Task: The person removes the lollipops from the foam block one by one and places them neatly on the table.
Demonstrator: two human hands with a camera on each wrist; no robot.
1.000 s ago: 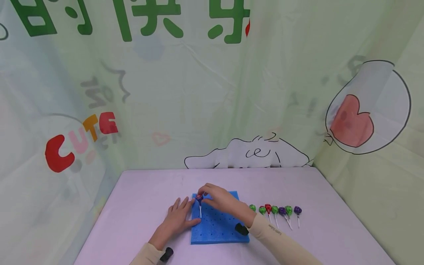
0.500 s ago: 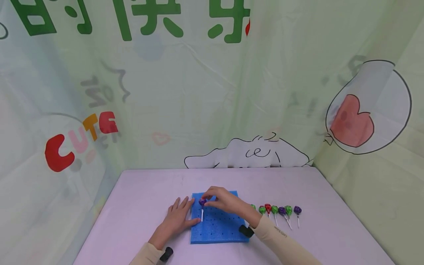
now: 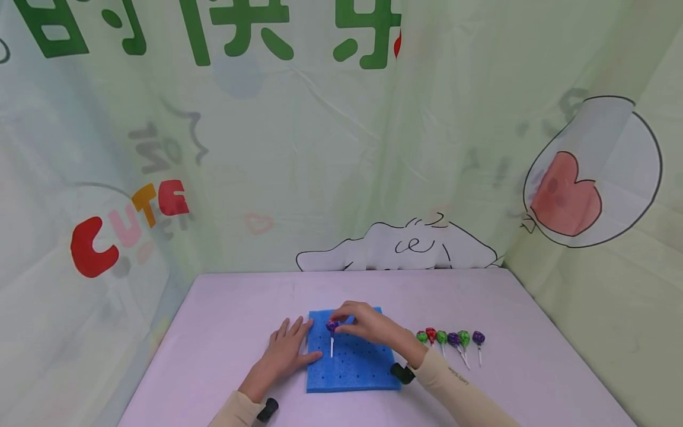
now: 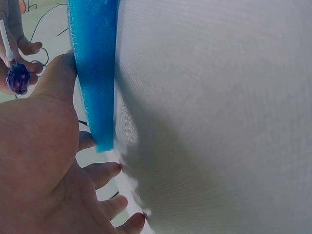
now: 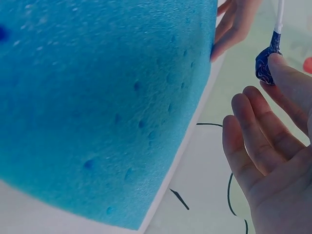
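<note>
A purple-wrapped lollipop [image 3: 332, 327] hangs stick-down over the blue foam board [image 3: 352, 379], its candy end pinched between the thumb and index finger of my right hand [image 3: 368, 323]. In the right wrist view the lollipop [image 5: 265, 66] is clear of the foam, and the other fingers are spread apart. Small holes dot the board's top. My left hand [image 3: 286, 353] lies with spread, straight fingers at the board's left edge, thumb and fingertips touching it. The left wrist view shows the board's side [image 4: 95, 73] against the left hand [image 4: 44, 141].
Right of the board a row of lollipops lies on the pale table [image 3: 240, 308]: several green ones [image 3: 441, 337], a red one [image 3: 430, 333] and purple ones [image 3: 478, 337]. My right forearm hides part of the row. A printed curtain [image 3: 341, 148] stands behind the table.
My right hand has carried the lollipop a little to the right and slightly nearer over the board. The left hand has stayed at the board's left edge.
</note>
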